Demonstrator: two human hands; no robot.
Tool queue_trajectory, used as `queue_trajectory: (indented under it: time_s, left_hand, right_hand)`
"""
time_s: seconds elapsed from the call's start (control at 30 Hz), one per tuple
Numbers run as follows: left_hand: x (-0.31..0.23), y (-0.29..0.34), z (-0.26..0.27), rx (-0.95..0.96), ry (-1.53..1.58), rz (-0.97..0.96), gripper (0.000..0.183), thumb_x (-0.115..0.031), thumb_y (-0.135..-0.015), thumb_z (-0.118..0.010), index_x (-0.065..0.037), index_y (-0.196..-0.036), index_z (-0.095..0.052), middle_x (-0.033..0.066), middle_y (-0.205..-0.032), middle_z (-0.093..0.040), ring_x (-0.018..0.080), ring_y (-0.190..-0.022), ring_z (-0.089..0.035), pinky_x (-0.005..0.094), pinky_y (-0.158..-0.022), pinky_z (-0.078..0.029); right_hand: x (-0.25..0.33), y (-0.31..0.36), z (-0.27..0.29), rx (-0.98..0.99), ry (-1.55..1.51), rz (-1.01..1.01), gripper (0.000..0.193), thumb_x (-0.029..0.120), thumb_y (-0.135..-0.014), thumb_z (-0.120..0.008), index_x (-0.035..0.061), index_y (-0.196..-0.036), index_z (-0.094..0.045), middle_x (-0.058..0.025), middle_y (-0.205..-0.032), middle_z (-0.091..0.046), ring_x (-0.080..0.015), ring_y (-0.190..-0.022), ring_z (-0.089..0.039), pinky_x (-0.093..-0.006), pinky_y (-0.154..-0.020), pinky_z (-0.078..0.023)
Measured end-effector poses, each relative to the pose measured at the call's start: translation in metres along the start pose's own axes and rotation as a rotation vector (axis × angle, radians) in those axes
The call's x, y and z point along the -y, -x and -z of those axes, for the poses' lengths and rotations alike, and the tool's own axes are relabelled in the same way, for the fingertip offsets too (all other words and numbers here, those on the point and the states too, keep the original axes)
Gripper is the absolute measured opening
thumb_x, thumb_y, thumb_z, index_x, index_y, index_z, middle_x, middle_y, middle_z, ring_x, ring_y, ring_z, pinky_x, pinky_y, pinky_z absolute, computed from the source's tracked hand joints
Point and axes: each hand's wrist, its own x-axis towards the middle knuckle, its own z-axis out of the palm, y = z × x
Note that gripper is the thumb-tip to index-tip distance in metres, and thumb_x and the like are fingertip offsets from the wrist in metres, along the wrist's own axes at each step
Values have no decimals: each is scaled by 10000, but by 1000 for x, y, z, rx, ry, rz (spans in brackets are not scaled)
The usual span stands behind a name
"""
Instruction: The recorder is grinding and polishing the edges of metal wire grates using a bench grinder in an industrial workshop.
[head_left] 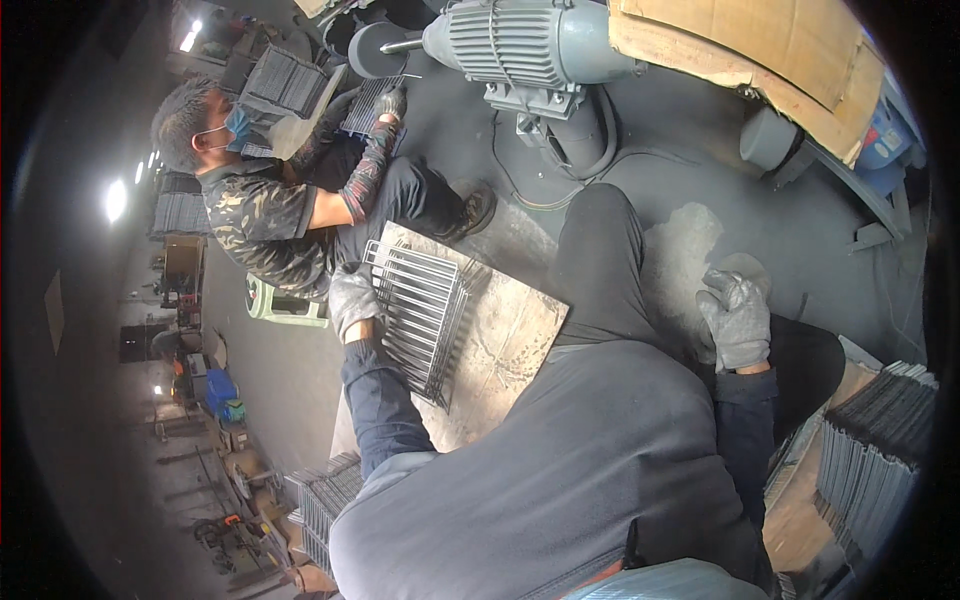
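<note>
Several metal wire racks (pixel 415 310) with parallel bars lie stacked on a worn board (pixel 510 345) left of my legs. My left hand (pixel 354 297), in a grey work glove, closes on the left edge of the top rack; its fingertips are partly hidden. Over by my right thigh, my right hand (pixel 738 320) is raised in a soiled grey glove. Its fingers are loosely curled and apart, and I see nothing in them.
A grey motor with a grinding wheel (pixel 378 50) stands ahead. At the left, a masked co-worker (pixel 270 200) sits holding another rack at the wheel. Stacked racks (pixel 880 450) stand at my right, more (pixel 330 505) at lower left. Cardboard (pixel 740 50) covers the upper right.
</note>
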Motion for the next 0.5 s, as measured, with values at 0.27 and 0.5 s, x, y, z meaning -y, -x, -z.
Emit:
queue_trajectory:
  time_s: [0.27, 0.5]
  left_hand:
    - [-45, 34, 29, -36, -303, 40, 374, -331, -955, -666, -69, -1212, -737, 241, -1156, -760, 410, -1096, -728, 472, -937, -557]
    - [-25, -2, 29, 183, 164, 116, 479, -358, -945, -714, 38, -1214, -700, 275, -1142, -754, 408, -1081, -733, 434, -898, -563]
  right_hand:
    - [0, -1, -14, 69, -14, 22, 340, 268, -856, -767, 72, -1134, -777, -132, -1192, -763, -342, -1119, -702, -453, -1008, -523]
    - [0, -3, -20, 112, -93, 1, 361, 271, -834, -780, 59, -1126, -778, -141, -1184, -765, -346, -1108, -714, -463, -986, -539]
